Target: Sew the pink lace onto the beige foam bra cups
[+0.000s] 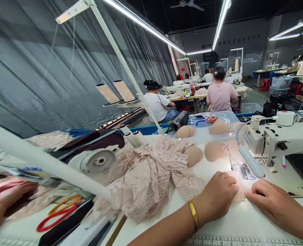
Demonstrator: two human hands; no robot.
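Note:
My left hand [219, 193], with a ring and a gold bangle at the wrist, is closed on the left side of a sheer pale-pink fabric piece [240, 182]. At the piece's right edge, the fingers of my right hand [270, 201] are pressed together in a pinch on it. The fabric lies on the white table by the needle area of a sewing machine [274, 136], whose small lamp [251, 160] lights it. Left of my hands is a heap of beige-pink lace [148, 174]. Beige moulded cups [215, 151] lie behind the fabric.
At far left, a co-worker's hand [10, 196] rests on pink cloth, near scissors with red and orange handles [56, 217]. A slanted white pole [51, 167] crosses the left foreground. A ruler strip [243, 240] runs along the front edge. People sit at machines ahead.

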